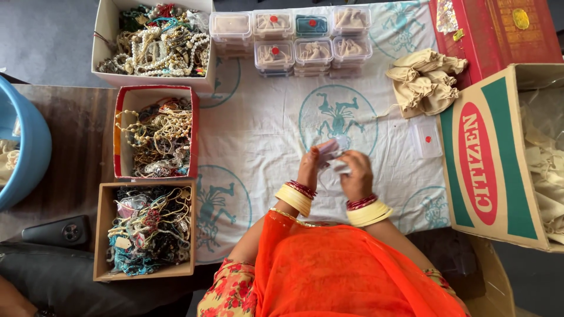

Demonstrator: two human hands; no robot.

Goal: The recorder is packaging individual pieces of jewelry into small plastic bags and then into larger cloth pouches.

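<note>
Small pale pouch [330,148] pinched between left hand [308,167] and right hand [355,173], over the white cloth [258,135], near its middle crab print. Likely light, soft, floppy; best gripped at the edges. Long axis seemingly slanting left-up across the cloth; opening direction unclear.

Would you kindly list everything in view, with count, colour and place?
jewellery boxes: three, full of beads, left
clear lidded tubs: about seven, stacked, top centre
cloth pouches: pile, beige, top right
printed cloth: one, white and teal, centre
red box: one, top right
cardboard carton: one, right
blue tub: one, far left
small pale packet: one, in both hands
left hand: bangled, on packet
right hand: bangled, on packet
</note>
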